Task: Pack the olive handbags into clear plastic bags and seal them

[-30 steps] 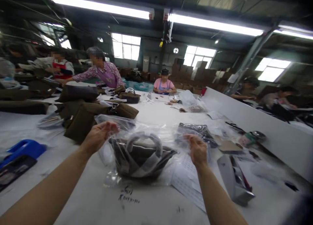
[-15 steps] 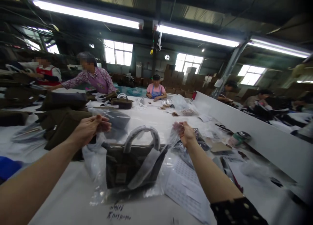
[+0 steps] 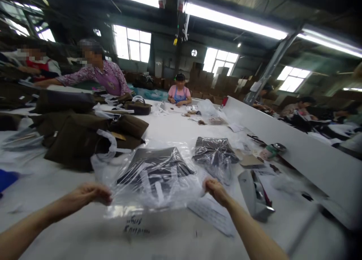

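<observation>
Left hand (image 3: 94, 193), right hand (image 3: 217, 191) hold plastic (image 3: 154, 200) by edges

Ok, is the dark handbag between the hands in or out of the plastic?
In. Creases and glare of the clear plastic run across the dark handbag, and the plastic reaches out past its sides.

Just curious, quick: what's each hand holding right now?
Left hand: closed, holding the clear plastic bag at its left.
Right hand: closed, holding that bag at its right.

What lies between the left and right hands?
Head view: the near end of a clear plastic bag, from left hand to right hand; dark handbag inside.
</observation>
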{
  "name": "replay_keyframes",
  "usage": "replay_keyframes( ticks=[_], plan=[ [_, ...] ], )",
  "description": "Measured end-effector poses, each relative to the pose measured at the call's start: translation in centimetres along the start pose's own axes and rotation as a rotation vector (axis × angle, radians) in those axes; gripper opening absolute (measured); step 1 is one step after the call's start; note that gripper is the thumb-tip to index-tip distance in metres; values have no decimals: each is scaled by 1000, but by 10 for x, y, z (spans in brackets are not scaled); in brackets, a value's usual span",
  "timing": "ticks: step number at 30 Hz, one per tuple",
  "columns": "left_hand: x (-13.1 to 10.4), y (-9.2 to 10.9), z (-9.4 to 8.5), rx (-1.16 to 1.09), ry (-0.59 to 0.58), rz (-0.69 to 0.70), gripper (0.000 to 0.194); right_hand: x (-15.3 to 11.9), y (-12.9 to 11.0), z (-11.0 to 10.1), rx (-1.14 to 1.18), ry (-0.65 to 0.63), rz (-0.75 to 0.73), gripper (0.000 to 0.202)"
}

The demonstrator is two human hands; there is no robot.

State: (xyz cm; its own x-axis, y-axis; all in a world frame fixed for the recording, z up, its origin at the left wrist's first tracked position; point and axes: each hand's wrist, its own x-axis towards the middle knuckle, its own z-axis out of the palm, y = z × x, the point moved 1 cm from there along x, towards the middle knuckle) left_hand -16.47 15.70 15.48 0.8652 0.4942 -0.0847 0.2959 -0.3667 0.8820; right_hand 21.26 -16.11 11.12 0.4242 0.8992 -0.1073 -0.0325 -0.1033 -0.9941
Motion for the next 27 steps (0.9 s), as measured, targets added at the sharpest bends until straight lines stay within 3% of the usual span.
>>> replay_keyframes(
  ticks=[2, 4, 7, 9, 11, 12, 13, 15, 16, 18, 19, 23, 27],
  plan=[
    [-16, -26, 35, -143, -199, -117, 61, -20, 46, 13, -63, -79, 119, 49],
    [-30, -42, 56, -138, -304, -183, 43, -36, 64, 18, -89, -180, 225, 48],
    [-49, -58, 61, 7, -344, -191, 25, -51, 39, 23, -296, -407, 321, 43],
    [-60, -67, 57, 42, -356, -137, 19, -55, 7, 39, -574, -445, 201, 39],
    [-68, -70, 54, 78, -361, -44, 14, -61, -16, 78, -790, -353, -58, 49],
    [-71, -69, 53, 104, -365, 0, 14, -66, -18, 104, -842, -348, -154, 66],
    [-74, -67, 52, 129, -373, 39, 15, -72, -14, 132, -870, -398, -222, 83],
    [-76, -58, 53, 162, -368, 90, 17, -83, 12, 184, -968, -428, -236, 92],
    [-76, -52, 54, 169, -351, 109, 18, -88, 28, 205, -1043, -432, -222, 79],
    [-71, -38, 57, 179, -279, 144, 20, -93, 59, 230, -1117, -405, -181, 32],
    [-66, -30, 59, 189, -221, 157, 22, -94, 71, 235, -1090, -362, -148, 19],
    [-27, 3, 77, 306, 49, 199, 29, -93, 90, 233, -567, -111, 109, 22],
    [27, 27, 112, 611, 216, 415, 23, -86, 102, 240, -59, -73, 520, 22]
  ],
)
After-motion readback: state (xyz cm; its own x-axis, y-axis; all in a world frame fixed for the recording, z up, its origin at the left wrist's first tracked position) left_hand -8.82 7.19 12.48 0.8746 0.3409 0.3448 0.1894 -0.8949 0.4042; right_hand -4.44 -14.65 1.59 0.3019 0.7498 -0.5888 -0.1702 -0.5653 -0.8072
